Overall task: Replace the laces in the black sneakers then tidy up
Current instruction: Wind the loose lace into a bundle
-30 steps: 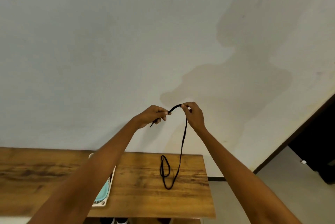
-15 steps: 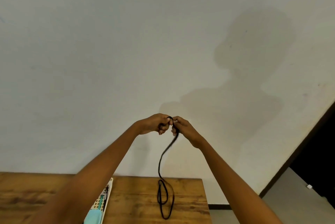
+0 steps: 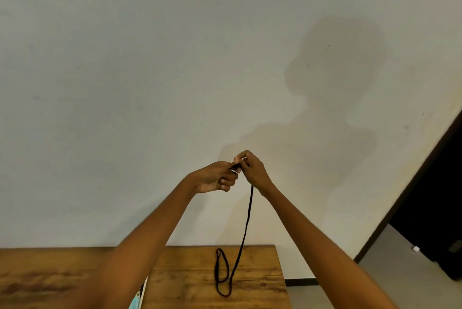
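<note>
Above the far end of the wooden table [image 3: 200, 271], head view: both hands raised against the pale wall [image 3: 150, 83], meeting fingertip to fingertip. Left hand [image 3: 215, 178] is clenched around one end of the black lace [image 3: 246, 223], fingers curled into the palm. Right hand [image 3: 252, 171] pinches the same lace just beside it — the two grips touch. Whether a fold or a bundle of lace lies between them is hidden by the fingers.

From the right hand the lace hangs nearly straight down to the table, where its lower part lies in a narrow loop near the right edge. No sneakers in view. A white-edged object with a teal part [image 3: 138, 301] shows at the bottom edge, partly covered by the left forearm; cannot identify it.

Handling, judged: lace is light, limp, thin — no stiffness to hold a shape, likely to untwist or slip if the pinch slackens. Best taken near the tip for threading, or gathered hand over hand for winding. Snagging on the table edge seems the main risk.
</note>
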A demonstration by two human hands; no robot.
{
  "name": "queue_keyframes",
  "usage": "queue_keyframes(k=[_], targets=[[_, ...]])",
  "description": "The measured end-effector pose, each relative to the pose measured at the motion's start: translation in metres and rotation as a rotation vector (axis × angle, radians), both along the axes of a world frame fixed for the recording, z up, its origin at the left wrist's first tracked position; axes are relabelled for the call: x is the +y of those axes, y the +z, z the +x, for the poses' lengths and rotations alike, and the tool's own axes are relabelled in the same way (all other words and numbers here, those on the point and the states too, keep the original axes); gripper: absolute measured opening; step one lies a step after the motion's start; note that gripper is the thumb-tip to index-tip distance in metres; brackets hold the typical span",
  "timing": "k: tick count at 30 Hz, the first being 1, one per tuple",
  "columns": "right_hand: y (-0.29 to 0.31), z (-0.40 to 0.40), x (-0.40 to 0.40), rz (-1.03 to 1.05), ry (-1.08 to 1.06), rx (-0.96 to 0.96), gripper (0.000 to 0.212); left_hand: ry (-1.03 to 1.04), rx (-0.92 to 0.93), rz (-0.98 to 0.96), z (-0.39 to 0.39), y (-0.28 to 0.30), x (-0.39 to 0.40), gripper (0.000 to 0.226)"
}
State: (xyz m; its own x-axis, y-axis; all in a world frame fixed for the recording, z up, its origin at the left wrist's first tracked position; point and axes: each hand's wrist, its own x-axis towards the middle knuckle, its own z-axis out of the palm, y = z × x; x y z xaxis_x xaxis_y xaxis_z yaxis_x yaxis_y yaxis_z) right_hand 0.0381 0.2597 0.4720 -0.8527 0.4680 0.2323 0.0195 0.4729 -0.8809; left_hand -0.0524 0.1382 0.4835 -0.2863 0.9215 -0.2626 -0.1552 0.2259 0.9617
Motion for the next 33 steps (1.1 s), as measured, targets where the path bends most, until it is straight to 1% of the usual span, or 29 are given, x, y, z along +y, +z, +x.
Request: queue_keyframes(k=[4,5,7,9,10,13,14,16,18,20,22,23,24,26,28,30,32,33], targets=[[-0.008,0.001,-0.005,-0.020,-0.016,0.067,0.012,0.057,0.216,-0.173,0.004,-0.006,0.003,0.057],[-0.008,0.001,-0.006,-0.011,-0.012,0.061,0.013,0.075,0.206,-0.170,0.002,-0.009,0.002,0.060],[-0.006,-0.001,-0.006,0.021,0.017,0.042,0.012,0.077,0.087,-0.092,-0.002,-0.013,0.000,0.063],[-0.004,0.000,-0.005,0.042,0.026,0.033,0.010,0.062,-0.030,-0.005,-0.001,-0.010,-0.003,0.058],[-0.002,0.001,-0.004,0.044,0.021,0.040,0.010,0.052,-0.047,0.009,0.001,-0.007,-0.003,0.053],[0.000,0.002,-0.001,0.057,-0.025,0.048,0.009,0.007,-0.007,-0.028,0.008,-0.006,-0.002,0.030],[0.000,0.002,0.001,0.058,-0.046,0.051,0.010,0.000,-0.004,-0.018,0.008,-0.007,-0.002,0.028],[-0.004,0.003,0.001,-0.011,-0.070,0.066,0.015,0.043,-0.066,0.078,0.008,-0.005,-0.001,0.028],[-0.012,0.006,-0.004,-0.089,-0.080,0.025,0.022,0.191,-0.201,0.240,0.006,-0.003,0.003,0.026],[-0.024,0.011,-0.011,-0.059,-0.036,-0.082,0.025,0.349,-0.322,0.413,0.001,-0.004,0.005,0.023],[-0.034,0.015,-0.018,0.058,0.073,-0.201,0.025,0.442,-0.379,0.517,-0.009,-0.011,0.007,0.023],[-0.036,0.016,-0.020,0.136,0.136,-0.256,0.025,0.468,-0.360,0.521,-0.012,-0.015,0.007,0.025],[-0.036,0.016,-0.020,0.215,0.188,-0.298,0.026,0.484,-0.302,0.488,-0.014,-0.018,0.007,0.026],[-0.028,0.013,-0.019,0.358,0.213,-0.326,0.028,0.473,-0.086,0.347,-0.012,-0.021,0.005,0.030],[-0.011,0.011,-0.014,0.457,0.168,-0.283,0.028,0.396,0.149,0.217,-0.006,-0.021,0.002,0.032],[0.006,0.009,-0.006,0.450,0.141,-0.230,0.029,0.284,0.274,0.171,0.001,-0.018,0.000,0.031],[0.019,0.006,0.005,0.390,0.116,-0.188,0.034,0.173,0.294,0.175,0.008,-0.010,-0.003,0.030],[0.024,0.005,0.009,0.354,0.096,-0.175,0.036,0.134,0.273,0.178,0.012,-0.006,-0.004,0.031]])
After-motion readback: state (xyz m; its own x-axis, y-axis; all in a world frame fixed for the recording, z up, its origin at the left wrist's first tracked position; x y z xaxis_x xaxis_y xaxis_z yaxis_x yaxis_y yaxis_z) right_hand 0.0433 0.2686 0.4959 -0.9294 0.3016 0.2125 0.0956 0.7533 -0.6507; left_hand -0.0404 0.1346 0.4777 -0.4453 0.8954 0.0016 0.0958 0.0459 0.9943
